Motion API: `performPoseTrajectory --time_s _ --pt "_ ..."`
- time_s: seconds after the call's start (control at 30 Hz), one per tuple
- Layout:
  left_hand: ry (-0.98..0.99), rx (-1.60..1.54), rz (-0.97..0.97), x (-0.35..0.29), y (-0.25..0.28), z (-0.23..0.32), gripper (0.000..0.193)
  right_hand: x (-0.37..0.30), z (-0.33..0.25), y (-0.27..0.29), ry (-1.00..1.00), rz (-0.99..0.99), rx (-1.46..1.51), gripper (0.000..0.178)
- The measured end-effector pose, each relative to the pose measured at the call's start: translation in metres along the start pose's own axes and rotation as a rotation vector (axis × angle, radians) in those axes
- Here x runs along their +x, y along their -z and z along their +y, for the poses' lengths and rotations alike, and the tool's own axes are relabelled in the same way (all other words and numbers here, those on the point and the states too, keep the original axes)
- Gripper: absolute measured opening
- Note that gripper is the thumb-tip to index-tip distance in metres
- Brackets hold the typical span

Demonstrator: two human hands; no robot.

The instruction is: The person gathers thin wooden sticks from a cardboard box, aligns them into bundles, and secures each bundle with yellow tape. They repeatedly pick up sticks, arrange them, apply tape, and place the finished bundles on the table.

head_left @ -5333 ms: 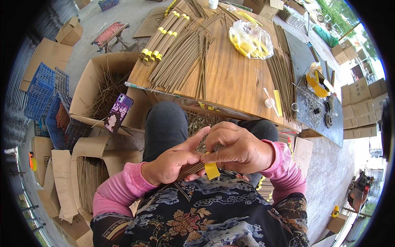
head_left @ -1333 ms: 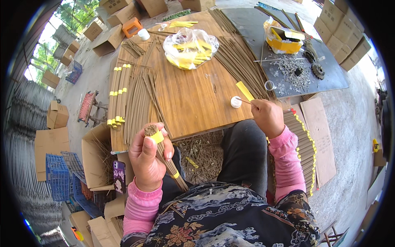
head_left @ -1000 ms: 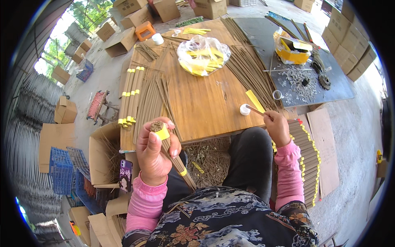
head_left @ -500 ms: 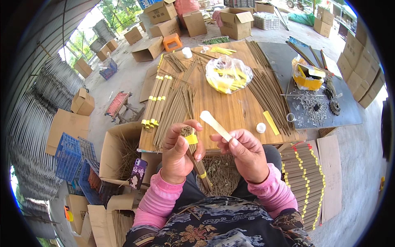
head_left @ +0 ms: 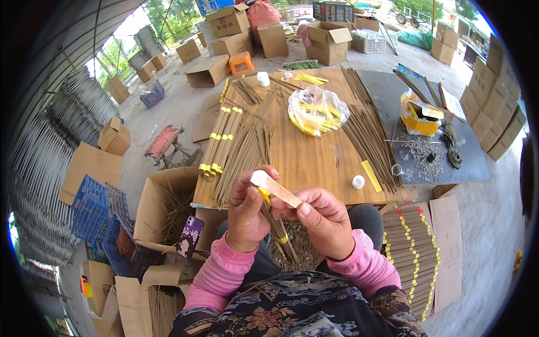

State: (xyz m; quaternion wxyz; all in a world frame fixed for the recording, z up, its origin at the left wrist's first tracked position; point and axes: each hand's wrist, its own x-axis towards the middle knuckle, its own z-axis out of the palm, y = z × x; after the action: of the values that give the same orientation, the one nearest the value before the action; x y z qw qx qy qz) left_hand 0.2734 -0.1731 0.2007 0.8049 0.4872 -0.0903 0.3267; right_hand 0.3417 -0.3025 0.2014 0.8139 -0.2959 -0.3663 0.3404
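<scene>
Both hands are up in front of the chest, right over the lap, pink sleeves coming in from the lower edge. The left hand [head_left: 247, 216] is curled in a fist around a bundle of thin brown sticks [head_left: 276, 231], fingers wrapped tight and pressed together, thumb on the near side; the bundle runs down and to the right out of the fist, with a yellow band near its lower end. The right hand [head_left: 325, 222] sits just beside it, knuckles almost touching, thumb and forefinger pinching the near end of a pale flat strip [head_left: 275, 188], the other fingers folded under. That strip slants up and left across the top of the left fist, its far end lying on the head of the bundle. Just beyond the hands is the near edge of the wooden table [head_left: 314, 163], so there is little gap forward. On it lie loose sticks [head_left: 244, 157] to the left and a clear bag of yellow strips [head_left: 317, 109] in the middle, with a small white cap [head_left: 358, 181] near the edge. An open cardboard box [head_left: 163, 205] stands to the left of the knees, and stacked banded bundles [head_left: 410, 247] are on the right.
</scene>
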Motion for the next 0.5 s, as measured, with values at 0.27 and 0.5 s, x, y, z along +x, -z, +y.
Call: performPoseTrajectory --time_s 0.27,0.5 --pt "-0.041 -0.186 -0.125 0.001 0.010 0.015 0.029 -0.011 0.006 0.017 0.000 0.072 -0.095 0.016" --pt "-0.045 -0.197 -0.122 0.000 0.008 0.018 0.028 -0.015 0.003 0.010 -0.132 0.016 -0.226 0.017"
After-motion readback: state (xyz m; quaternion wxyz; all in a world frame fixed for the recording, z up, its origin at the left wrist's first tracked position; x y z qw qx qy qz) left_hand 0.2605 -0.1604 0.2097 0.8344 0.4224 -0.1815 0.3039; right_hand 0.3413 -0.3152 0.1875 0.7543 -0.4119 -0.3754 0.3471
